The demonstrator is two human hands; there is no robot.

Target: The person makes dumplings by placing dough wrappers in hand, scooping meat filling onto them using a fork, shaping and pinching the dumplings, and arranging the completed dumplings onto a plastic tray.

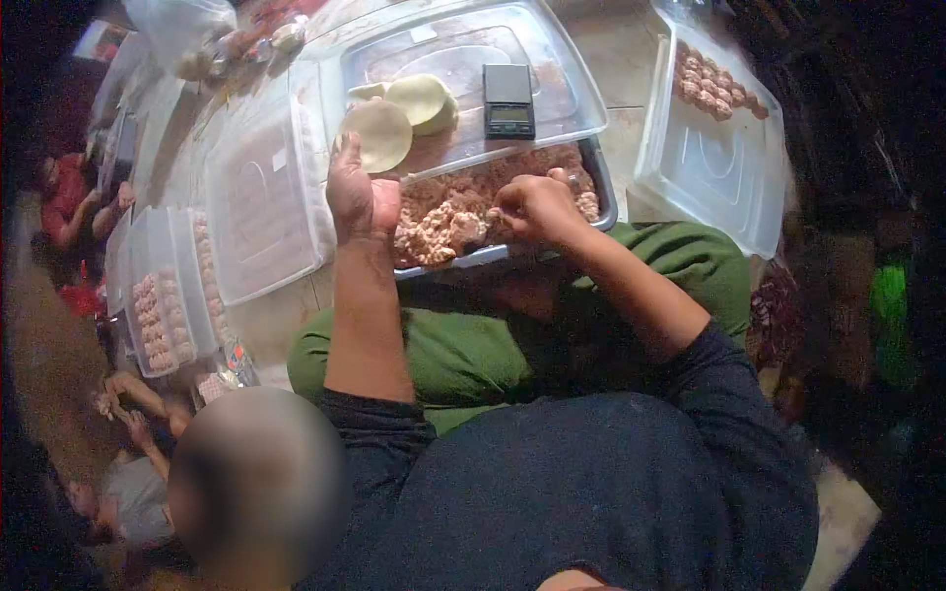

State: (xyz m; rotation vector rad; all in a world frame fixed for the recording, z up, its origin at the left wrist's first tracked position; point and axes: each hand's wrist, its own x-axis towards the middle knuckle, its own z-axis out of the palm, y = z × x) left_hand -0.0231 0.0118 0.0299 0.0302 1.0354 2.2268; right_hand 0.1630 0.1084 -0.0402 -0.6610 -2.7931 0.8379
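Note:
My left hand (357, 192) is held up with a round pale dough wrapper (377, 133) resting on its fingers. My right hand (534, 207) reaches into a metal tray (603, 187) of pinkish minced filling (448, 212), fingers pinched together in the meat; a spoon handle may be in them, but it is too blurred to tell. A few more wrappers (422, 98) lie on a clear plastic lid (562, 94) beside a small black digital scale (508, 100).
A clear container (705, 167) at the right holds finished dumplings (711, 87). An upturned clear lid (258, 202) and boxes of dumplings (158, 315) lie at left. Other people sit at the left edge, one with hands (128, 404) working. My green-clad knees (453, 355) are below the tray.

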